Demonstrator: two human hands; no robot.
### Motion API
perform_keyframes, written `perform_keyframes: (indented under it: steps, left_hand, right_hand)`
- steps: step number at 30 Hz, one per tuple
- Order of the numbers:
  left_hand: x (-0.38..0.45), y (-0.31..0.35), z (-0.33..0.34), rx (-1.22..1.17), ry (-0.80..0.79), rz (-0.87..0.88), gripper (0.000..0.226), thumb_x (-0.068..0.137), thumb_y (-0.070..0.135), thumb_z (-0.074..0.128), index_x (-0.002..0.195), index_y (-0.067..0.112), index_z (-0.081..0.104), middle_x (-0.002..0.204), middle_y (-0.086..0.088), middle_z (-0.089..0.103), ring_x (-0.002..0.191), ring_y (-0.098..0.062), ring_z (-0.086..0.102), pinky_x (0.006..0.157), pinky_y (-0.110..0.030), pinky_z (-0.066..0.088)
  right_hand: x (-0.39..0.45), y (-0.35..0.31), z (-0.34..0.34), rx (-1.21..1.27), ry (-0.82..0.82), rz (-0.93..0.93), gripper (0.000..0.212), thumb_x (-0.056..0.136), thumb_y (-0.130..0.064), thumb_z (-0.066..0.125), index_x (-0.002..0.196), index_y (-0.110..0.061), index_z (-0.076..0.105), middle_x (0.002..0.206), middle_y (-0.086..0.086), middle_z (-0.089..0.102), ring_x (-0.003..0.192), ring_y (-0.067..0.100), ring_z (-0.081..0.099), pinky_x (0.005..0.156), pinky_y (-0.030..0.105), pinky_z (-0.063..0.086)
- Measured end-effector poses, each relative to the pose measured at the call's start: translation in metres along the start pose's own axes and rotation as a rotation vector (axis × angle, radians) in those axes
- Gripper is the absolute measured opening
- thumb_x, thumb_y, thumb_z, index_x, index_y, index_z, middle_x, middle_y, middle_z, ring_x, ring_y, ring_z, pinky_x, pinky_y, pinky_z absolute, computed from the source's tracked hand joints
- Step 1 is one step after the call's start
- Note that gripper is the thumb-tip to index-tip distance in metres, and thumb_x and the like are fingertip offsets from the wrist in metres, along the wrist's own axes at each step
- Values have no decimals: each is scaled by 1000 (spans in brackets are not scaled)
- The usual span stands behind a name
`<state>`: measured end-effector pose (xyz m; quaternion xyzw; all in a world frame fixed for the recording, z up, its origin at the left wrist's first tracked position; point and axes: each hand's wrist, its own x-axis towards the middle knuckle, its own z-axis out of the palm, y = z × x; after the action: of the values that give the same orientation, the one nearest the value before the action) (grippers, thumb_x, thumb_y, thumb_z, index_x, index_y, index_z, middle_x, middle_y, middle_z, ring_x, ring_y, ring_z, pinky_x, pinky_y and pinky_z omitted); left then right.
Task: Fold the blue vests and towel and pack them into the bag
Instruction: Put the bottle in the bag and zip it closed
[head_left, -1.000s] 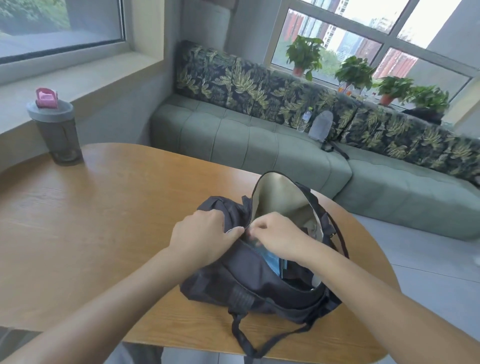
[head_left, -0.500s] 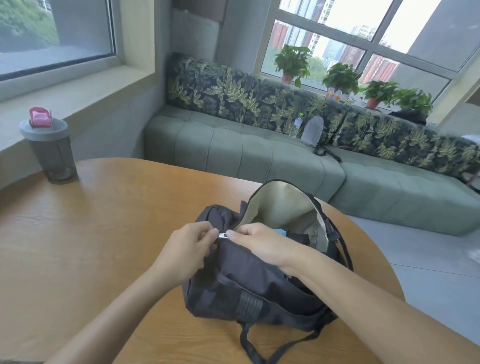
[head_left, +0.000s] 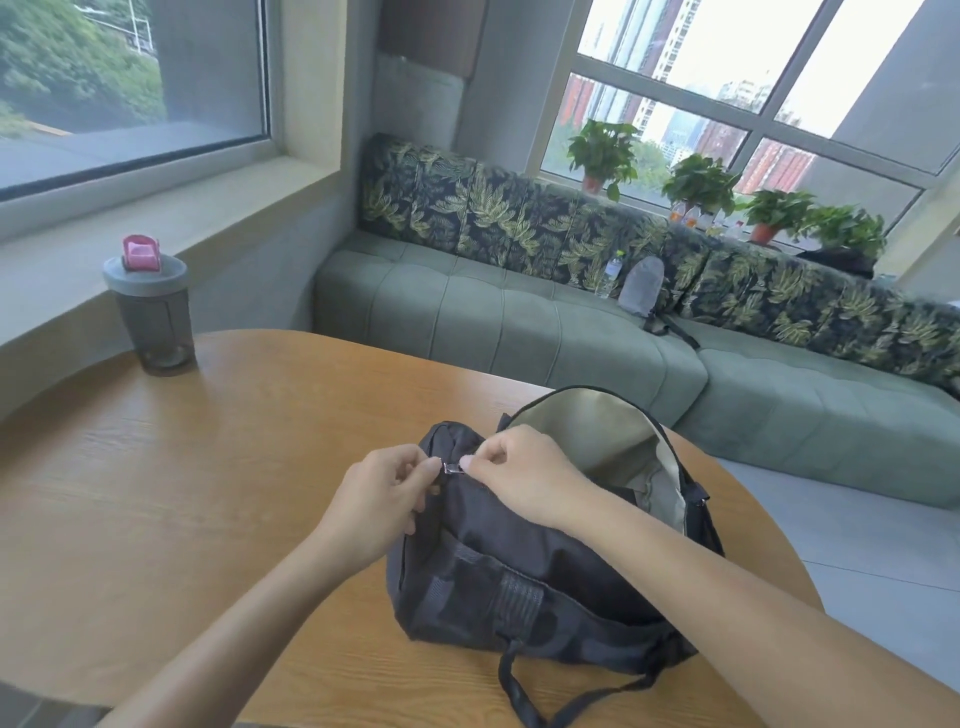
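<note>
A black duffel bag (head_left: 519, 577) lies on the round wooden table (head_left: 208, 493), its top flap raised and showing a beige lining (head_left: 608, 441). My right hand (head_left: 519, 478) pinches the small metal zipper pull (head_left: 453, 467) at the bag's left end. Right beside it, my left hand (head_left: 387, 493) pinches the bag's fabric at the zipper's end. No blue vest or towel shows inside the bag from here; my right forearm covers much of the opening.
A dark shaker bottle (head_left: 150, 306) with a pink cap stands at the table's far left. A green sofa (head_left: 519, 322) runs behind the table, with a water bottle and grey pouch on it. The bag's strap (head_left: 524, 691) hangs over the near table edge.
The blue cloth seen in the opening earlier is now out of sight. Both hands have stayed at the bag's left end, and the right now grips the zipper pull. The view tilted upward.
</note>
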<state>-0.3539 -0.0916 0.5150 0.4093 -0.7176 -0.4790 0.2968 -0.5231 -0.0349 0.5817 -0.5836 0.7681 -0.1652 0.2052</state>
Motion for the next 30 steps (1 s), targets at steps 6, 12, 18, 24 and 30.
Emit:
perform_keyframes:
  steps: [6,12,18,24,30]
  left_hand:
    - [-1,-20,-30,62,55,-32,40,107,34,47,78,13,64,66,-3,68,51,-14,60,57,-32,49]
    - [-2,-93,-93,331,266,-123,24,104,38,52,85,26,60,79,8,68,73,-10,65,67,-33,53]
    - [-15,-205,-163,769,295,-237,52,102,51,49,147,27,46,160,-2,38,149,-25,34,118,-41,33]
    - [-33,-248,-172,883,272,-302,80,94,75,0,163,35,1,170,7,-9,157,-15,-11,127,-38,-2]
    - [-32,-254,-169,943,357,-306,73,100,70,9,163,33,17,171,5,8,158,-16,2,125,-41,6]
  right_hand:
    - [15,-37,-18,-382,225,-145,48,103,-40,48,69,-6,54,67,7,59,66,29,53,53,32,35]
    - [72,-90,3,-246,80,-223,36,100,-41,52,77,-16,66,75,1,69,72,23,65,71,36,56]
    - [142,-149,49,-183,-102,-409,39,99,-39,57,136,-25,54,116,-1,65,106,21,62,90,38,52]
    - [219,-225,87,-181,-177,-476,83,95,-32,67,161,-25,17,155,12,40,136,28,46,109,39,42]
    - [293,-295,126,-121,-120,-524,101,89,-25,75,162,-27,6,156,13,29,136,34,42,110,41,40]
